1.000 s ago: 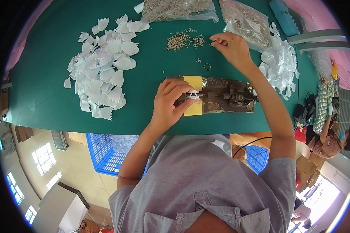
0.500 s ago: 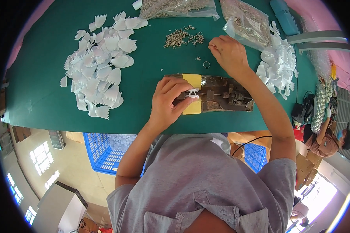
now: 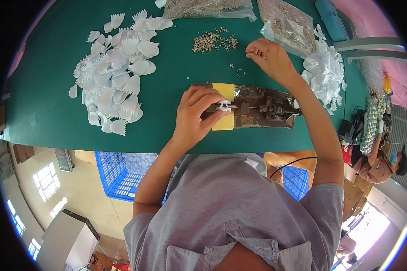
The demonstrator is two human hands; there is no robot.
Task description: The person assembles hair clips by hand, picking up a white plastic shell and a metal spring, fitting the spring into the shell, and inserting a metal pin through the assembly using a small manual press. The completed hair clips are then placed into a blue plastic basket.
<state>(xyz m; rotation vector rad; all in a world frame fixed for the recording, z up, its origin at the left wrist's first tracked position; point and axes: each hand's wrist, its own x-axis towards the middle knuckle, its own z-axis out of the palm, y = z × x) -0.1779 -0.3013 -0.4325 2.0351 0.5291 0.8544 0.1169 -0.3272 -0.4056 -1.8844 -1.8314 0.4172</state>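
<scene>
Near the table's front edge, left hand [image 3: 195, 115] pinches a white clip [image 3: 223, 107]; right hand [image 3: 267, 56] pinches something unseen.

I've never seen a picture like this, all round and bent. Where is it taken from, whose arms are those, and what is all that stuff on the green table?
The camera sits on a person's head and looks down, so you see their grey shirt at the bottom and both arms reaching out. The wide lens bends straight edges.

The left hand presses a small white plastic piece onto a little metal tool that rests on a yellow pad. The right hand pinches something tiny, too small to make out, near a scatter of small metal bits and a loose ring.

On the green table a heap of white comb-shaped pieces lies to the left, another white heap to the right, and clear bags of small parts at the far edge. Below stands a blue crate.
</scene>
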